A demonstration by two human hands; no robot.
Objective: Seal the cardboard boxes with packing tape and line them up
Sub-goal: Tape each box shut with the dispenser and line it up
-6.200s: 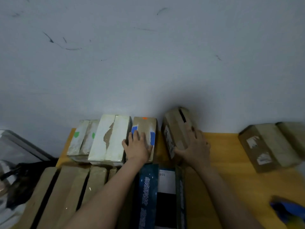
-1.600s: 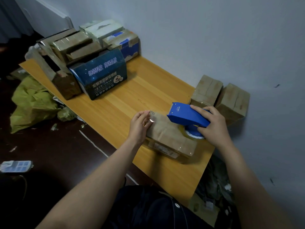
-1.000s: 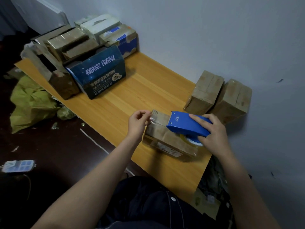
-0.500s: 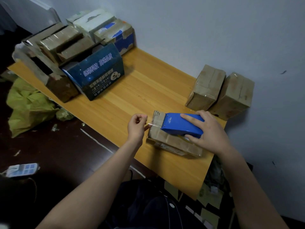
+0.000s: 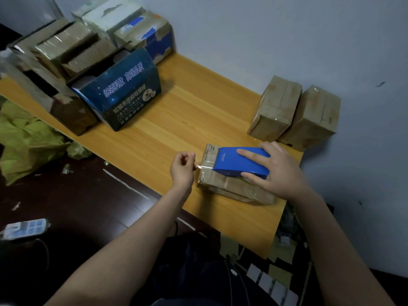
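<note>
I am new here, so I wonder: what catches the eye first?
The blue tape dispenser, held by the right hand, sits on a brown box at the near edge of the table. The left hand pinches the clear tape end beside it. A dark blue printed carton stands far left.

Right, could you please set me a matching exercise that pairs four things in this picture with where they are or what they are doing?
Things:
1. tape dispenser
2. left hand
3. dark blue printed box
4. green bag

Descriptions:
A. on the floor beside the table
B. pinching the free end of the clear tape
C. on the brown box at the near edge, gripped by the right hand
D. at the table's left end

Pairs: 1-C, 2-B, 3-D, 4-A.
</note>
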